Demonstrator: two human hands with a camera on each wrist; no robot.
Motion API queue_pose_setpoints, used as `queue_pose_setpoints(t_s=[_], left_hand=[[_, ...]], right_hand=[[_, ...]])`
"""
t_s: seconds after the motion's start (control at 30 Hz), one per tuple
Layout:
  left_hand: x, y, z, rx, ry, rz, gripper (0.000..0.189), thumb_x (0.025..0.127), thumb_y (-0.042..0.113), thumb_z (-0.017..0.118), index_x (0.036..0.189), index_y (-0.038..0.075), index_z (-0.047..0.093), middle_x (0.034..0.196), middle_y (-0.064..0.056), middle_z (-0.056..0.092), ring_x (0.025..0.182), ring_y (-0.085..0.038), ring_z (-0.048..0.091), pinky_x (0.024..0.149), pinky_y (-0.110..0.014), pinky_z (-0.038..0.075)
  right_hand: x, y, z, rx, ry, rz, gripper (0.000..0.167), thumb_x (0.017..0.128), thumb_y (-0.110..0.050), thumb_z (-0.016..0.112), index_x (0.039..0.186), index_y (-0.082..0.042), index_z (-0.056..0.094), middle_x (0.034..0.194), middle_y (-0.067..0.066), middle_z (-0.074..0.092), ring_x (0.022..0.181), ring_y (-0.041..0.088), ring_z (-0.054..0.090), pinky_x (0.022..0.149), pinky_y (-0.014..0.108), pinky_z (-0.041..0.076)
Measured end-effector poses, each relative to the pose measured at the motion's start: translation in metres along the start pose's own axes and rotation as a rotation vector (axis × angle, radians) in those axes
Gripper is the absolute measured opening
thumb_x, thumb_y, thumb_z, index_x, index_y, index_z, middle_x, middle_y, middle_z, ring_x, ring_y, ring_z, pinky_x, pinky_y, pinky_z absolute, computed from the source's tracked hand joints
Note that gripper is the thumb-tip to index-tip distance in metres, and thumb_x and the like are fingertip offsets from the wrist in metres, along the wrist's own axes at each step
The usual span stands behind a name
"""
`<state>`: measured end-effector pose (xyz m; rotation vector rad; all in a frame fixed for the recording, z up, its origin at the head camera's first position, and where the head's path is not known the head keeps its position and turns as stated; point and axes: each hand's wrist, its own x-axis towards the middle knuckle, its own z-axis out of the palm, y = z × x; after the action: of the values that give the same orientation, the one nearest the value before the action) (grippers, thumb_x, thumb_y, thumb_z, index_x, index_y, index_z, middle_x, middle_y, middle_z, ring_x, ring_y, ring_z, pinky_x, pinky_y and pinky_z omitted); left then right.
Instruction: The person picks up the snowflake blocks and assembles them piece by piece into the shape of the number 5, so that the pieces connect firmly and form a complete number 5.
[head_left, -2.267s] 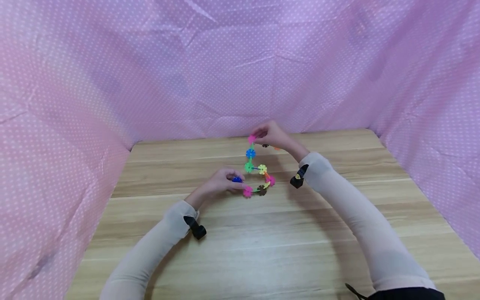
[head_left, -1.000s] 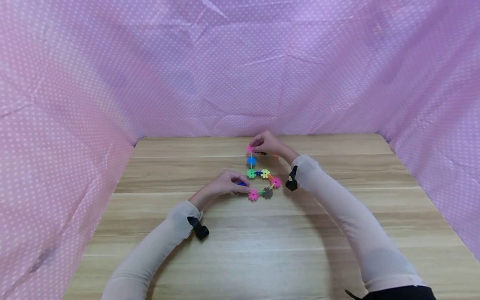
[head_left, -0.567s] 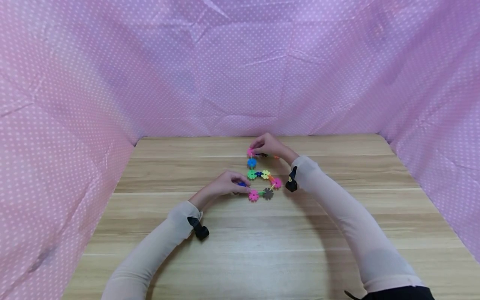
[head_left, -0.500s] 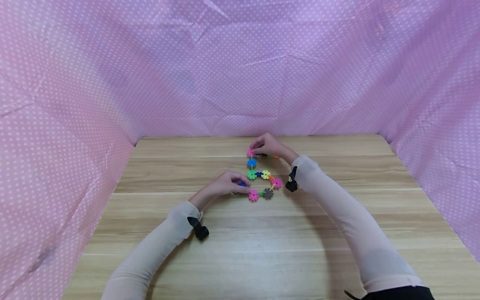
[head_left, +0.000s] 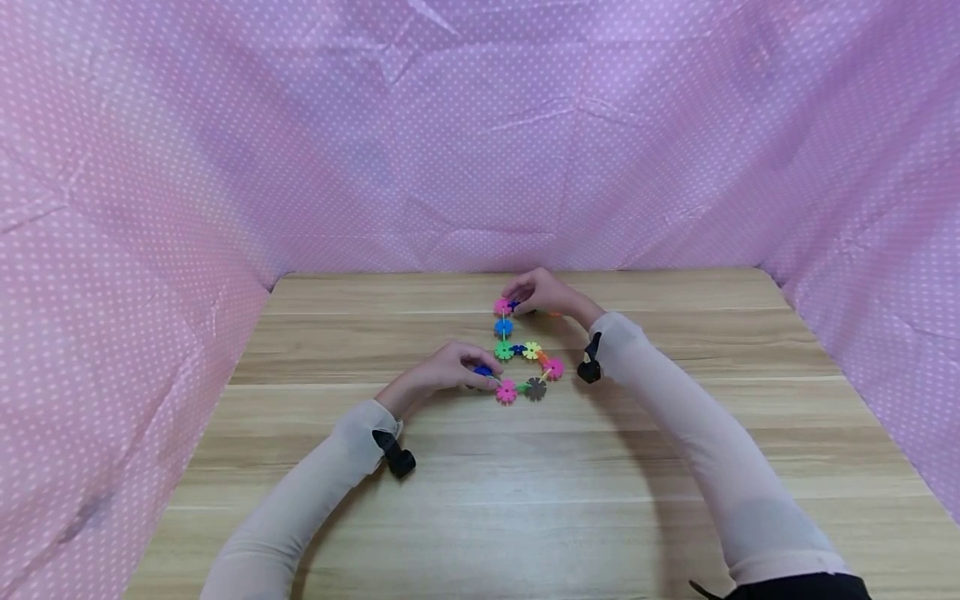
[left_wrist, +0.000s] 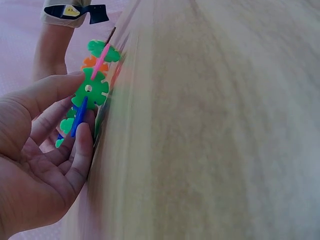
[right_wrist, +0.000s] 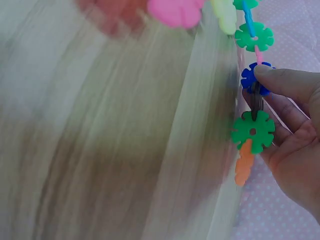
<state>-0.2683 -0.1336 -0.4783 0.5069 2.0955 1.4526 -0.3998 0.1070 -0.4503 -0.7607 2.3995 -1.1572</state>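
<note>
A chain of flower-shaped interlocking plastic discs (head_left: 505, 350) winds in an S shape on the table, in pink, blue, green, yellow, grey and other colours. My left hand (head_left: 450, 367) holds its near left end, fingers curled around a blue disc (head_left: 482, 370); the left wrist view shows a fingertip at the edge of a green disc (left_wrist: 90, 90). At the far end my right hand (head_left: 547, 293) pinches a dark blue disc (right_wrist: 250, 79), thumb on its face and fingers behind. Beyond that grip hang a green disc (right_wrist: 253, 131) and an orange disc (right_wrist: 244, 162).
The wooden table (head_left: 480, 500) extends around the chain on all sides. Pink dotted cloth (head_left: 480, 150) hangs behind the table's back edge and along both sides. Black camera straps (head_left: 397, 457) sit on both wrists.
The chain's far end has come down toward the table and its links have spread flatter. My right hand has shifted slightly right, from the pink disc to the dark blue one. The left hand barely moved.
</note>
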Motion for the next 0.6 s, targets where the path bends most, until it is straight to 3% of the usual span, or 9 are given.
queue_pose_setpoints(t_s=[0.13, 0.37, 0.6], left_hand=[[0.0011, -0.0011, -0.0001, -0.008, -0.001, 0.001, 0.025, 0.087, 0.011, 0.081, 0.111, 0.006, 0.077, 0.113, -0.003, 0.075, 0.101, -0.012, 0.061, 0.080, -0.024, 0.050], [0.0014, -0.0020, 0.0008, -0.010, 0.019, -0.012, 0.018, 0.087, 0.012, 0.081, 0.104, 0.006, 0.078, 0.107, -0.001, 0.074, 0.092, -0.011, 0.060, 0.075, -0.023, 0.049], [0.0006, 0.0014, 0.0043, -0.007, 0.095, -0.024, 0.019, 0.087, 0.013, 0.081, 0.105, 0.005, 0.078, 0.106, -0.002, 0.074, 0.084, -0.011, 0.060, 0.069, -0.023, 0.052]], right_hand=[[-0.0050, 0.0030, -0.0034, 0.020, 0.034, 0.018, 0.031, 0.089, 0.003, 0.074, 0.119, 0.006, 0.069, 0.119, 0.024, 0.072, 0.110, 0.033, 0.070, 0.091, 0.032, 0.060], [-0.0082, 0.0073, -0.0048, -0.014, 0.091, 0.049, 0.012, 0.090, -0.003, 0.076, 0.101, 0.002, 0.076, 0.101, 0.017, 0.076, 0.088, 0.018, 0.068, 0.079, 0.022, 0.055], [-0.0035, 0.0072, -0.0015, -0.030, 0.125, 0.037, 0.011, 0.093, -0.006, 0.074, 0.102, 0.001, 0.075, 0.100, 0.015, 0.076, 0.089, 0.018, 0.067, 0.083, 0.026, 0.055]])
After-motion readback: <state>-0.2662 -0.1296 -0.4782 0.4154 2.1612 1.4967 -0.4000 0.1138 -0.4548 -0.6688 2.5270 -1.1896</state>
